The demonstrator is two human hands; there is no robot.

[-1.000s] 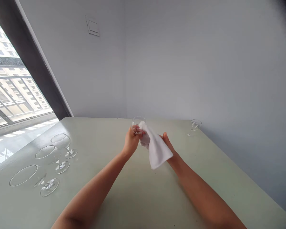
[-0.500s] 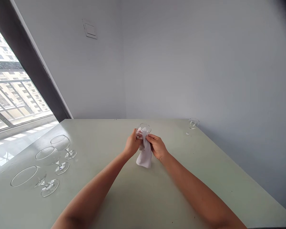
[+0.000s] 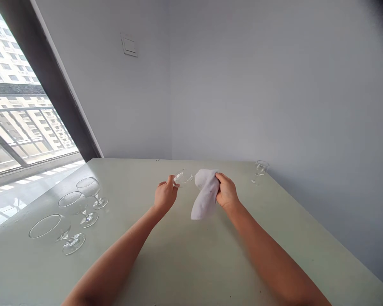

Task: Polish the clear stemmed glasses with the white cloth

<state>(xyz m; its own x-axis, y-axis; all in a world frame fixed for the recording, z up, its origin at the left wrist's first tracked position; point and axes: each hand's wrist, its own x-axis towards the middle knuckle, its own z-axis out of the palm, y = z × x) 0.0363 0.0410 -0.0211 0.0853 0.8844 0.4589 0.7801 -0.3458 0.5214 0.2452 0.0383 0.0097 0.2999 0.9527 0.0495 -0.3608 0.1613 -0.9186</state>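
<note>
My left hand (image 3: pixel 166 194) is closed on a clear wine glass (image 3: pixel 184 177), tilted so its bowl points to the right, with its lower part hidden by my fingers. Just right of the glass, a white cloth (image 3: pixel 206 191) hangs from my right hand (image 3: pixel 227 191), whose thumb and fingers pinch its upper right side. A small gap separates cloth and glass. Both are held above the pale green tabletop (image 3: pixel 178 263).
Three stemmed glasses stand in a row at the left: a near one (image 3: pixel 51 229), a middle one (image 3: pixel 75 206) and a far one (image 3: pixel 91 189). Another stemmed glass (image 3: pixel 261 169) stands by the table's far right edge. Grey walls (image 3: pixel 242 85) border the table behind and right.
The cloth has come out of the glass and moved right with my right hand. My left hand has shifted left and tipped the glass over sideways. The view has turned slightly left.
</note>
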